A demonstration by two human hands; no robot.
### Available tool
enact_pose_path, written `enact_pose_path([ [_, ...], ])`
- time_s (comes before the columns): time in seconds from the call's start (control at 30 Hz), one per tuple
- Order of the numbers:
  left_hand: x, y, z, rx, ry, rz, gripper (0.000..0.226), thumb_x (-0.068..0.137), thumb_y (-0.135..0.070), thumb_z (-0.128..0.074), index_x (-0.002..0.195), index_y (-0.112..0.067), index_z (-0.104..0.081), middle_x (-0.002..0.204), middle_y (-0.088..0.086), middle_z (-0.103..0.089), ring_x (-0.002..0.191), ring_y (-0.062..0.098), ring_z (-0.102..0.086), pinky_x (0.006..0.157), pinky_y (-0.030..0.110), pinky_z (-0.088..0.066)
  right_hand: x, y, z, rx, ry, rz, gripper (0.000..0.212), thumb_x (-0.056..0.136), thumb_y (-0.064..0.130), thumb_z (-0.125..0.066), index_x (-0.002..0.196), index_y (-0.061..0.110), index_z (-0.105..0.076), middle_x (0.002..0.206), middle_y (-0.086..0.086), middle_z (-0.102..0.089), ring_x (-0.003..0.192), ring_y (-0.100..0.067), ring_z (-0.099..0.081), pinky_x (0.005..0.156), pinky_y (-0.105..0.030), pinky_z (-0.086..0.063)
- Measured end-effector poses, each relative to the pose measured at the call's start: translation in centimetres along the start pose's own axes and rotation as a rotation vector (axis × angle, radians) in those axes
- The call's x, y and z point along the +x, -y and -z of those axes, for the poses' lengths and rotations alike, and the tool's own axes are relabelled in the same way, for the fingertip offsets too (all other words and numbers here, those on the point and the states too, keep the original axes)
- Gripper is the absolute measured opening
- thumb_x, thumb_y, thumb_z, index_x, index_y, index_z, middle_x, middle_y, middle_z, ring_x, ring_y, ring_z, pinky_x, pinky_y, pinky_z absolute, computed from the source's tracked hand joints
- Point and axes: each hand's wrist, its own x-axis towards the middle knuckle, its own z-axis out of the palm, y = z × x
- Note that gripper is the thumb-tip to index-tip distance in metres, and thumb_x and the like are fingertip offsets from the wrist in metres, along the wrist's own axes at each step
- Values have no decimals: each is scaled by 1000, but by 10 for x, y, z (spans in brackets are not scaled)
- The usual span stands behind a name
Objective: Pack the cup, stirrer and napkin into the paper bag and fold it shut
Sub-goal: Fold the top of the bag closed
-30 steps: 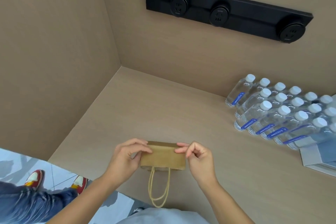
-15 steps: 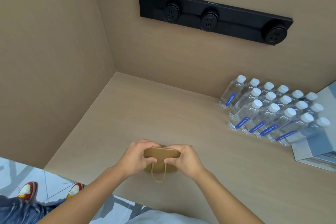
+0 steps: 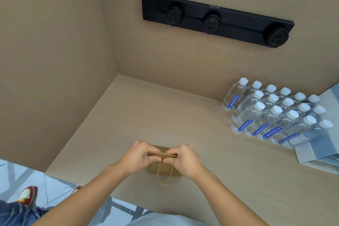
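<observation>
A small brown paper bag (image 3: 165,169) stands on the beige counter (image 3: 165,115) near its front edge. Its top is folded over into a flat band, and a twine handle (image 3: 163,178) hangs down its near face. My left hand (image 3: 136,158) pinches the left end of the folded top. My right hand (image 3: 185,159) pinches the right end, thumbs nearly meeting at the middle. The cup, the stirrer and the napkin are nowhere in sight.
Several clear water bottles with white caps (image 3: 275,115) stand in rows at the right. A grey-white box (image 3: 321,152) lies beside them at the right edge. A black socket strip (image 3: 212,20) is on the back wall. Walls close the left and back.
Both hands have closed in toward the middle of the bag's top and pressed the fold lower and flatter. The view has tilted, so the bag appears farther from me.
</observation>
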Motion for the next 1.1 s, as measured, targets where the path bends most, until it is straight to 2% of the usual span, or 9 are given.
enact_pose_path([
  [0.03,2,-2,0,34,16,-21,9,81,-38,-73,89,-33,-73,69,-4,-70,64,7,-58,67,25,-48,3,5,-1,-81,1,29,11,80,33,-74,89,27,-76,68,-5,-71,59,-13,-53,58,-23,-46],
  [0.1,3,-1,4,80,37,-34,6,82,-33,-72,84,-28,-73,60,1,-62,56,8,-46,61,29,-44,6,9,-2,-129,26,46,10,82,31,-72,89,25,-74,66,-8,-67,60,-20,-52,59,-28,-48],
  [0.23,2,8,18,48,-2,-3,15,85,-22,-73,93,-34,-74,80,-14,-78,70,1,-66,73,24,-52,6,-8,12,-81,55,38,9,86,20,-68,92,26,-72,74,-6,-72,66,-22,-59,67,-28,-52],
  [0.37,-4,14,18,-14,-91,74,29,82,-19,-77,91,-45,-69,80,-36,-71,84,-5,-71,83,26,-54,-4,-31,23,-21,19,27,11,89,15,-69,93,23,-75,79,-10,-75,65,-16,-57,74,-28,-52],
  [0.53,6,5,17,15,-107,53,4,85,-22,-75,87,-22,-79,80,-7,-79,75,6,-71,77,28,-54,-1,-24,28,-133,-4,27,10,85,24,-72,77,18,-69,58,-6,-57,54,-16,-44,53,-27,-39],
  [0.67,16,-25,0,190,35,-136,12,89,-29,-66,87,-21,-75,76,0,-76,65,16,-61,69,30,-48,9,0,15,-360,52,89,11,84,28,-69,85,17,-72,70,-12,-66,71,-32,-63,61,-27,-46],
  [0.87,23,-13,11,117,-48,-69,9,84,-26,-74,90,-20,-79,82,-2,-79,65,1,-60,67,11,-44,5,-18,33,-186,-3,-28,14,86,28,-71,78,16,-72,54,1,-49,56,-18,-46,52,-23,-33],
  [0.97,21,-3,14,49,-94,5,10,80,-26,-79,89,-20,-80,89,-7,-80,82,3,-71,78,21,-54,-3,-31,37,-117,-3,-41,29,89,22,-69,61,18,-65,46,5,-38,47,-10,-34,47,-20,-31],
  [1.1,20,7,13,-57,-120,69,9,77,-25,-82,86,-25,-80,88,-15,-78,82,-9,-69,80,14,-52,-4,-31,34,-40,3,-44,23,92,23,-66,72,13,-71,53,3,-43,56,-17,-34,55,-26,-34],
])
